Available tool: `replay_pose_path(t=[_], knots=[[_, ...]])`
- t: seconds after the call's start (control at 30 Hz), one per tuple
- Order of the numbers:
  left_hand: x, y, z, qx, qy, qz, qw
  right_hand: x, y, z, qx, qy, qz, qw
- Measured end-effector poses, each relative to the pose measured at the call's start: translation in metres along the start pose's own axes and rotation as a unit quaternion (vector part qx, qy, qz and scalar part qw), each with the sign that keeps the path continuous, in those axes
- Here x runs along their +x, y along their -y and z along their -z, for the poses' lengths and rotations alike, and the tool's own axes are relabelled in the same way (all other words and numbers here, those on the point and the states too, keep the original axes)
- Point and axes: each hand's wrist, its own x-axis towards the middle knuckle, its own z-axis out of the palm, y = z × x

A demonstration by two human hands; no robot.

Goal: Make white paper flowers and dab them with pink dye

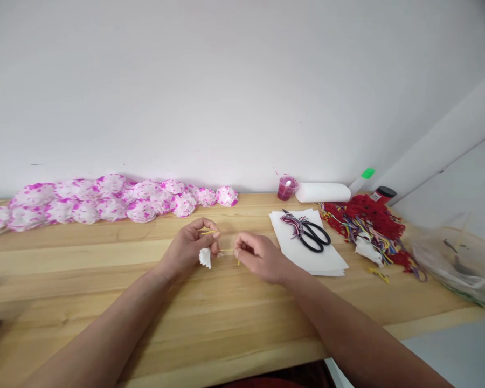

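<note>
My left hand (191,243) is closed around a small folded piece of white paper (205,257), which hangs below its fingers, over the middle of the wooden table (105,302). A thin yellow tie (227,250) runs from that paper across to my right hand (255,255). My right hand pinches the tie's other end, its fingers closed. The two hands are a few centimetres apart, just above the tabletop.
A row of white-and-pink paper flowers (105,200) lies along the wall at the back left. Black scissors (313,235) rest on a stack of white sheets (307,248). A pink cup (286,188), a white roll (322,192), red and coloured ties (367,221) and a plastic bag (456,258) sit at the right.
</note>
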Motion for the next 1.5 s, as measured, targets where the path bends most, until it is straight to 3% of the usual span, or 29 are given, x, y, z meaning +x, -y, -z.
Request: replay_pose_path(t=[0.13, 0.3, 0.73, 0.97, 1.13, 1.33, 1.5], knots=[[0.001, 0.004, 0.000, 0.063, -0.007, 0.027, 0.998, 0.003, -0.002, 0.003, 0.129, -0.002, -0.067, 0.989], [-0.003, 0.001, -0.001, 0.133, 0.004, 0.070, 0.989, 0.003, 0.006, 0.003, 0.197, -0.048, -0.070, 0.977], [-0.007, 0.004, -0.005, 0.142, 0.045, 0.087, 0.985, -0.001, 0.010, -0.003, 0.158, -0.104, -0.030, 0.981], [-0.007, 0.006, -0.007, 0.142, 0.028, 0.100, 0.984, -0.004, 0.011, -0.006, 0.138, -0.100, -0.008, 0.985], [-0.008, 0.004, -0.007, 0.093, 0.072, 0.120, 0.986, -0.001, 0.009, -0.005, 0.145, -0.128, -0.026, 0.981], [-0.010, 0.003, -0.007, 0.104, 0.134, 0.112, 0.979, 0.003, 0.015, -0.004, 0.215, -0.117, -0.079, 0.966], [-0.006, 0.004, -0.006, 0.032, 0.096, 0.108, 0.989, 0.002, 0.014, -0.003, 0.267, -0.043, -0.113, 0.956]])
